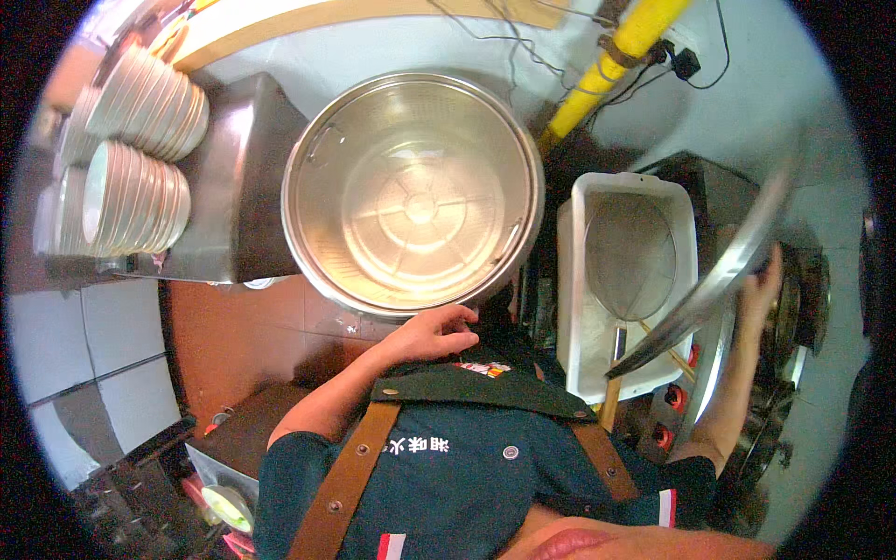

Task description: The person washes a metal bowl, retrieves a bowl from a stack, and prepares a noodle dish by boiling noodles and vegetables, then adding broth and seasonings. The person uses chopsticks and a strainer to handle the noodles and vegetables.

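Observation:
A large stainless steel pot (420, 276) stands in front of me, its lit interior showing a perforated steel insert with a ringed bottom. My left hand (435, 334) is at the pot's near rim, fingers loosely curled and thumb apart, with nothing seen in it. Whether it touches the rim cannot be told. On the right, my right hand (761, 283) grips a large metal lid (707, 301) from its far side. The lid is tilted nearly edge-on and blurred, and the handle is mostly hidden.
A white plastic tub (570, 308) right of the pot contains a wire mesh skimmer (630, 252) with a wooden handle. Stacked bowls (140, 199) stand on a steel counter (217, 189) at left. A yellow pipe (616, 66) and loose cables (525, 52) run along the wall.

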Tool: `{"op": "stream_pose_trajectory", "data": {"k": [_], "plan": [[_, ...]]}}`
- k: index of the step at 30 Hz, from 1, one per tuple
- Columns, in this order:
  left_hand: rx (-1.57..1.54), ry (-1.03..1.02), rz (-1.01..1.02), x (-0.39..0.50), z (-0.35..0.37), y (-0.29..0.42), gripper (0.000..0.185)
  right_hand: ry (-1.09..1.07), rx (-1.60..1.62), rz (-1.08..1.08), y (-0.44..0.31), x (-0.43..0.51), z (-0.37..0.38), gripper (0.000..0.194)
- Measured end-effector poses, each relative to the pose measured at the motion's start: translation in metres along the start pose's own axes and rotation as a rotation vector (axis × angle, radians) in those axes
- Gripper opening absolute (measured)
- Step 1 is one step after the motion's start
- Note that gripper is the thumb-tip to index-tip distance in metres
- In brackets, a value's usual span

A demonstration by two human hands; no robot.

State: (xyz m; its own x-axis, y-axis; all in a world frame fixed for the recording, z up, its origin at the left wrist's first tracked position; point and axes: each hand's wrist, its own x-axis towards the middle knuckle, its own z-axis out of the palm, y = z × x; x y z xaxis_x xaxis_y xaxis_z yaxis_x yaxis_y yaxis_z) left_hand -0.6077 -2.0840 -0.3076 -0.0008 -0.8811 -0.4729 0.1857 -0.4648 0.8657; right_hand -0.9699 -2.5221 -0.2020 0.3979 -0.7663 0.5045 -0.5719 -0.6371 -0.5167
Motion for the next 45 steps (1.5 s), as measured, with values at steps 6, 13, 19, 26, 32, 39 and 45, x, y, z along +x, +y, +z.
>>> {"op": "stream_pose_trajectory", "data": {"k": [6, 13, 19, 26, 32, 39, 45], "plan": [[0.145, 0.147, 0.037, -0.079, -0.037, -0.052, 0.045, -0.592, -0.063, -0.138, -0.221, -0.046, 0.109, 0.034], [-0.146, 0.401, -0.035, -0.170, -0.041, -0.097, 0.044, -0.813, -0.137, -0.473, -0.318, -0.060, 0.266, 0.029], [-0.317, 0.704, -0.057, -0.206, -0.022, -0.119, 0.042, -0.897, -0.265, -0.621, -0.375, -0.057, 0.365, 0.028], [-0.529, 0.852, -0.105, -0.223, -0.002, -0.128, 0.039, -1.001, -0.328, -0.658, -0.409, -0.047, 0.421, 0.034], [-0.648, 1.076, -0.057, -0.238, -0.005, -0.141, 0.040, -1.079, -0.542, -0.630, -0.425, -0.046, 0.426, 0.030], [-1.118, 1.778, 0.522, -0.308, -0.059, -0.182, 0.036, -0.730, -0.372, -1.123, -0.485, -0.067, 0.373, 0.042], [-1.619, 2.315, 1.365, -0.441, -0.103, -0.261, 0.063, -1.226, 0.060, -1.140, -0.563, -0.160, 0.382, 0.033]]}}
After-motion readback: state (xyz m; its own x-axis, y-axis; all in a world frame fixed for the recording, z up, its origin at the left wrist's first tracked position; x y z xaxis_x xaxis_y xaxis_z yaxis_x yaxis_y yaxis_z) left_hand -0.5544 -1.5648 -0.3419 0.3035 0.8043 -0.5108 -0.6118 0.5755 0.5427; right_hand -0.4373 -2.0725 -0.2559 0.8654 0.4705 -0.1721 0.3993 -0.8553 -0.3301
